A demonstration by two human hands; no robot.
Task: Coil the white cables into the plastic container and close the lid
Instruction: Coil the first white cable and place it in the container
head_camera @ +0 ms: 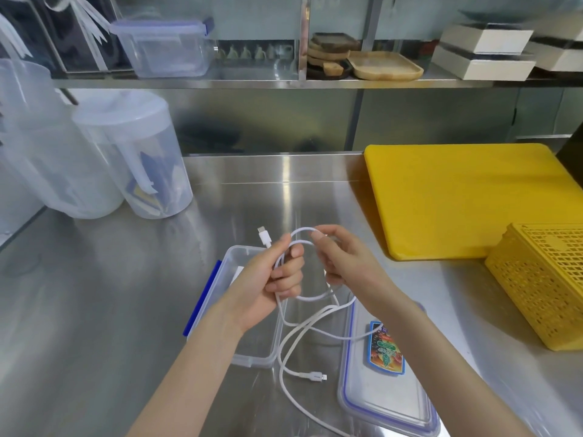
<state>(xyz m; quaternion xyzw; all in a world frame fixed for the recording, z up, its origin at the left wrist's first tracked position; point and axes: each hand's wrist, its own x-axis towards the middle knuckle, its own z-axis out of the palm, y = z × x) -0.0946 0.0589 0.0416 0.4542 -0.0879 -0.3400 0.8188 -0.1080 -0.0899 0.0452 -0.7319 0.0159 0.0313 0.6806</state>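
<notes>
A white cable [310, 323] is held above the steel counter. My left hand [277, 275] grips a small loop of it, and one plug [264, 237] sticks up past the thumb. My right hand [344, 260] pinches the top of the same loop beside it. The loose rest of the cable hangs down to the counter and ends in a second plug [318, 376]. Below my left hand stands the open clear plastic container [252, 357] with a blue clip on its left side. Its clear lid [388, 402], with a colourful label, lies flat to the right.
A yellow cutting board [467, 197] lies at the back right, with a yellow mesh basket [542, 279] in front of it. Two clear plastic jugs [132, 159] stand at the left. A shelf behind holds another clear container [167, 48], wooden trays and boxes.
</notes>
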